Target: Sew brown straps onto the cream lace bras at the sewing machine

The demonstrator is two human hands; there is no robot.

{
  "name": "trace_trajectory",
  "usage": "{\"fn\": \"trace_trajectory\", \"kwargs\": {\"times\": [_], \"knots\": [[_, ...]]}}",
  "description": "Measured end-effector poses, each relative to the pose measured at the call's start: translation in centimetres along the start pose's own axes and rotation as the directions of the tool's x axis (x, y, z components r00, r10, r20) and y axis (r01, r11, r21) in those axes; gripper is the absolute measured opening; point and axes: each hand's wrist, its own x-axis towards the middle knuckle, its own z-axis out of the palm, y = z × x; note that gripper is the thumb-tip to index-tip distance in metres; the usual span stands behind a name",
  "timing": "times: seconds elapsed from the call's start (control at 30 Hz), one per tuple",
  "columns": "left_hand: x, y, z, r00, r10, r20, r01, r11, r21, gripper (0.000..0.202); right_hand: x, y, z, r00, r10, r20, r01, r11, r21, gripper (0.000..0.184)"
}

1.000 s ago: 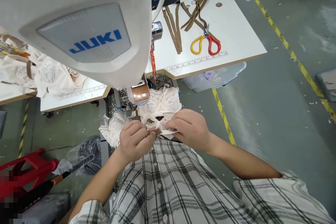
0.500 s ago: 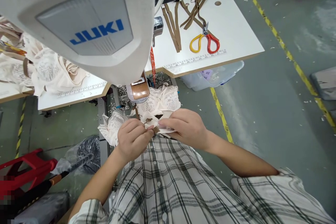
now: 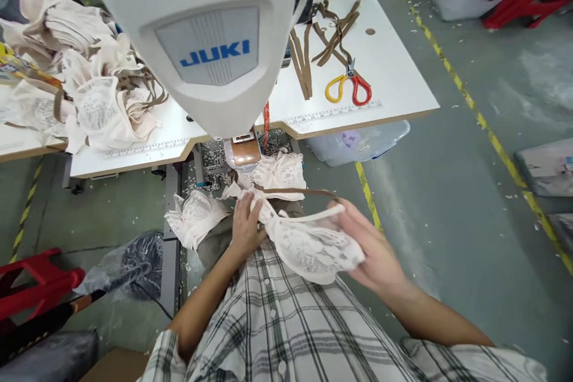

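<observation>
A cream lace bra (image 3: 308,245) is stretched between my two hands, one cup spread above my lap. My left hand (image 3: 246,224) is closed on its inner end, close to the sewing machine. My right hand (image 3: 369,245) grips the outer edge of the cup and is slightly blurred. A brown strap (image 3: 298,191) runs taut from near the machine's work head to my right hand. Beyond the held piece, another lace cup section (image 3: 280,172) lies beside the machine arm, and a further lace cup (image 3: 197,215) hangs on the left.
The white JUKI sewing machine (image 3: 215,42) rises in front of me. Red-and-yellow-handled scissors (image 3: 350,83) and brown strips (image 3: 305,65) lie on the right tabletop (image 3: 394,65). Bras are heaped (image 3: 98,95) on the left table. A clear plastic bin (image 3: 358,143) sits below the right edge.
My right hand has moved right, drawing the lace cup and brown strap out sideways. My left hand has shifted slightly right and up, now on the cup's inner end.
</observation>
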Motion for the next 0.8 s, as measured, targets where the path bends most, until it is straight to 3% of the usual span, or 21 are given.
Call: {"fn": "trace_trajectory", "kwargs": {"times": [0.07,0.17,0.23,0.3,0.37,0.4,0.47,0.53,0.6,0.7,0.8], "knots": [[0.4,-1.6,-0.5,0.998,-0.051,-0.044,0.051,0.999,-0.005,0.042,-1.8,-1.6,-1.2,0.997,-0.082,-0.011,0.081,0.994,-0.069,0.032],[1.7,-3.3,-3.9,0.998,-0.027,-0.054,0.025,0.999,-0.032,0.030,-2.2,-3.9,-4.0,0.948,-0.237,-0.212,0.204,0.965,-0.166,0.030],[2.8,-4.2,-7.0,0.996,-0.008,-0.083,0.005,0.999,-0.035,0.033,-0.3,-5.1,-6.3,0.841,-0.416,-0.345,0.339,0.903,-0.262,0.029],[3.9,-5.1,-9.7,0.984,-0.024,-0.177,0.022,1.000,-0.013,0.038,3.1,-5.4,-8.4,0.747,-0.561,-0.356,0.434,0.818,-0.378,0.028],[4.8,-6.0,-11.1,0.955,-0.052,-0.292,0.068,0.997,0.047,0.039,7.5,-4.7,-9.6,0.733,-0.600,-0.321,0.364,0.744,-0.560,0.026],[5.1,-6.3,-11.1,0.951,-0.084,-0.298,0.113,0.990,0.082,0.040,9.6,-4.0,-9.9,0.756,-0.588,-0.287,0.263,0.674,-0.690,0.025],[5.0,-6.7,-10.0,0.964,-0.182,-0.191,0.211,0.967,0.140,0.041,13.4,-1.9,-9.7,0.803,-0.545,-0.239,0.167,0.593,-0.788,0.027],[4.0,-6.4,-7.7,0.959,-0.285,-0.002,0.281,0.946,0.164,0.043,15.8,0.4,-8.9,0.862,-0.467,-0.198,0.082,0.514,-0.854,0.032],[1.9,-5.9,-5.2,0.940,-0.334,0.073,0.320,0.935,0.153,0.041,16.8,2.5,-7.9,0.914,-0.377,-0.149,0.018,0.406,-0.914,0.035],[-1.6,-5.2,-2.1,0.895,-0.428,0.125,0.415,0.902,0.120,0.038,16.8,4.7,-6.2,0.947,-0.318,-0.035,0.034,0.209,-0.977,0.031],[-3.9,-6.0,-1.8,0.851,-0.512,0.118,0.509,0.859,0.054,0.036,17.5,6.0,-3.8,0.938,-0.315,0.144,0.162,0.033,-0.986,0.042]]}}
